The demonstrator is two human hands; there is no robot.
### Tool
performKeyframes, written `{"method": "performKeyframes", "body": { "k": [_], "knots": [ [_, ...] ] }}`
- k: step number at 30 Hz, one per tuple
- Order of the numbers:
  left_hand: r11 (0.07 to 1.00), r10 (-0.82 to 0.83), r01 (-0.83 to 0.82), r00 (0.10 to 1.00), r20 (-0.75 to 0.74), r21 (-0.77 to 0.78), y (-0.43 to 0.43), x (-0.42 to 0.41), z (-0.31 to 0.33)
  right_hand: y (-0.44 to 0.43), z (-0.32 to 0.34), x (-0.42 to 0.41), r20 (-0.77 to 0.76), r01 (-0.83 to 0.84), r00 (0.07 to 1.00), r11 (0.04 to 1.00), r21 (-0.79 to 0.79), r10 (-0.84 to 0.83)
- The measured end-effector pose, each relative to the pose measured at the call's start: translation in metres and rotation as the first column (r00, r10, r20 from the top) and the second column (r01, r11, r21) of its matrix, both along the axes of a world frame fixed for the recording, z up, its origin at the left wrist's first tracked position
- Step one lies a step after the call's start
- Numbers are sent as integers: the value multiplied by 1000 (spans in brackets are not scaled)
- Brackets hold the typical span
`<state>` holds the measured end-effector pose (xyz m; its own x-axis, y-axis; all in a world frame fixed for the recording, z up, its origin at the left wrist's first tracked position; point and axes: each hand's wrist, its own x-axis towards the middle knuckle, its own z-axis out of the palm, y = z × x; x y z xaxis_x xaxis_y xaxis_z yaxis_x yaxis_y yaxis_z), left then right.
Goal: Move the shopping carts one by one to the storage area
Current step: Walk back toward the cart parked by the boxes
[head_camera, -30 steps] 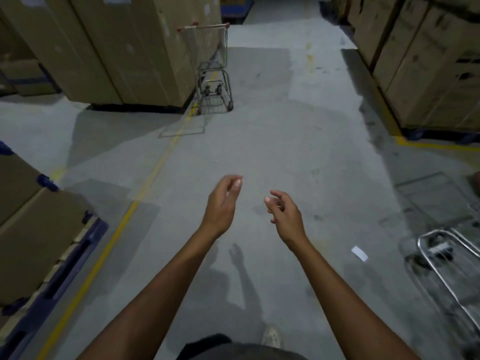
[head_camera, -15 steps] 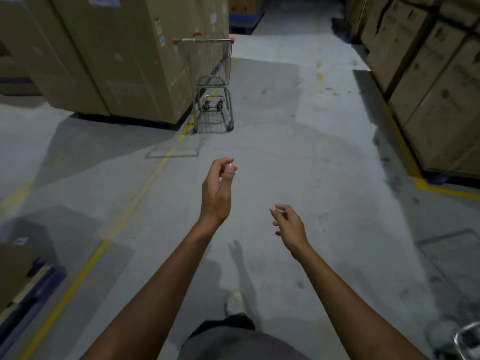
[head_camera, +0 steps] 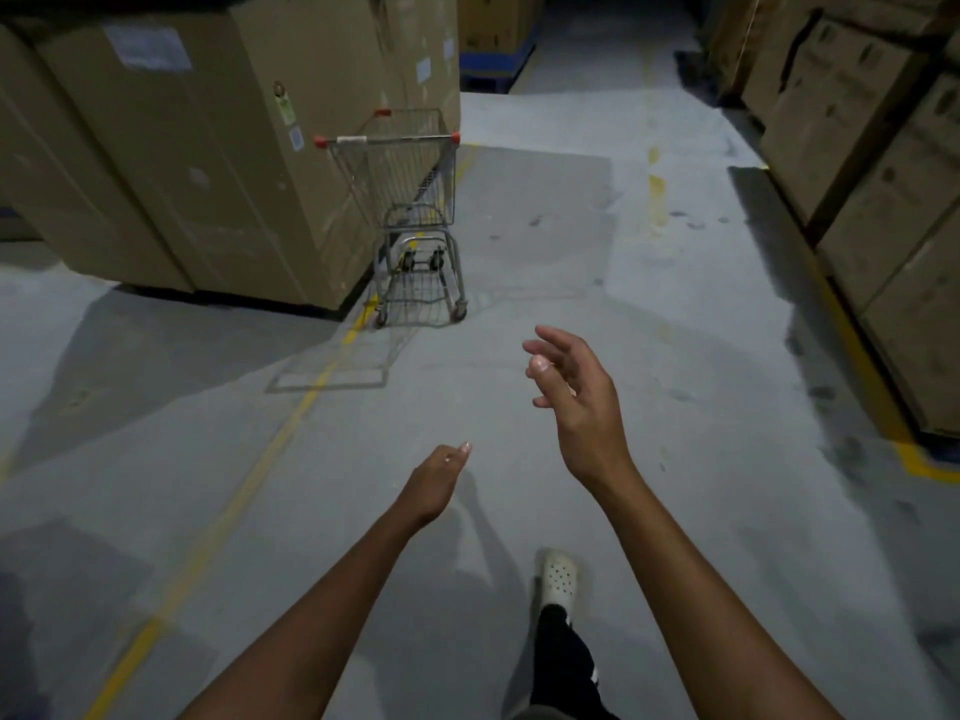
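Left hand: the left hand (head_camera: 437,484) is out in front on a bare forearm, seen from the back. Its fingers are loosely curled together and it holds nothing.
Right hand: the right hand (head_camera: 577,394) is raised higher and further forward than the left. Its fingers are relaxed, slightly spread and gently bent, and its palm is empty.
Shopping cart: the shopping cart (head_camera: 411,220) stands on the floor well ahead of both hands, beyond the left hand and up-left of the right, touched by neither.
Cart build: a basket of thin silvery wire mesh tapers downward. The straight handle bar with red end caps is turned toward the hands. Below it are a tubular frame, a lower wire rack and small castors.
Cart shadow: a faint grid-shaped shadow lies on the floor between the cart and the hands.
Cardboard boxes: tall brown cardboard boxes (head_camera: 182,168) with smooth faces and pale paper labels stand left of the hands. The cart is just beside their near corner.
Stacked cartons: more brown stacked cartons (head_camera: 862,179), creased and scuffed, line the side to the right of the right hand.
Floor: the grey concrete floor (head_camera: 524,262) is matt and stained with dark blotches.
Yellow line: a worn painted yellow line (head_camera: 295,418) runs diagonally left of the left hand toward the cart's wheels.
Clog: a white perforated clog (head_camera: 558,575) under a black trouser leg is on the floor below the right hand.
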<state>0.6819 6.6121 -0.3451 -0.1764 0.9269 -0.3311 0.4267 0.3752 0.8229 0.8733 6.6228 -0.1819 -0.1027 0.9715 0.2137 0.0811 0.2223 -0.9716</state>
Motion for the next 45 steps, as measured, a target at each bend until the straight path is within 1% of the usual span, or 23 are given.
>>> {"method": "performKeyframes", "body": {
  "k": [4,7,9,12,14,15,17,20,24,27,30,33,36,38,40,43,45],
  "knots": [
    [996,64,-64,998,10,57,121,4,3,125,-29,4,39,-15,999,999,-45,17],
    [989,77,-75,997,-5,130,213,12,32,218,-46,11,87,-12,996,993,-120,23],
    [973,85,-81,996,-11,214,267,15,62,276,-55,15,129,-11,991,986,-166,33],
    [925,113,-101,994,-11,367,330,14,117,352,-71,14,217,-13,974,970,-243,68],
    [869,135,-117,991,-1,481,363,8,147,393,-85,8,262,-17,960,957,-288,96],
    [841,147,-122,989,-6,528,381,4,154,411,-93,5,279,-17,954,952,-307,106],
    [813,158,-131,987,0,567,416,-8,162,446,-107,-2,316,-16,940,939,-342,131],
    [820,177,-146,984,-3,554,465,-32,149,497,-125,-23,351,-27,920,923,-385,173],
    [868,215,-193,977,5,458,537,-72,109,576,-136,-66,376,-57,902,921,-385,213],
    [942,197,-186,980,-13,279,596,-112,72,647,-133,-110,373,-98,898,933,-347,233],
    [993,107,-106,994,-18,46,653,-155,35,714,-112,-158,332,-125,915,943,-308,230],
    [994,36,-41,998,-50,-106,700,-200,10,774,-80,-204,292,-169,926,955,-242,238],
    [981,26,-42,996,-84,-190,737,-240,1,824,-50,-243,262,-210,932,961,-180,253],
    [985,48,-61,995,-83,-161,765,-267,1,856,-37,-267,247,-230,933,962,-148,261],
    [992,76,-87,991,-112,-93,796,-294,5,890,-31,-293,243,-257,928,957,-132,282],
    [992,121,-110,974,-193,67,844,-333,17,942,-30,-330,268,-281,915,953,-113,301],
    [969,180,-118,938,-295,216,880,-359,30,981,-34,-354,336,-293,892,953,-76,301]
  ]
}}
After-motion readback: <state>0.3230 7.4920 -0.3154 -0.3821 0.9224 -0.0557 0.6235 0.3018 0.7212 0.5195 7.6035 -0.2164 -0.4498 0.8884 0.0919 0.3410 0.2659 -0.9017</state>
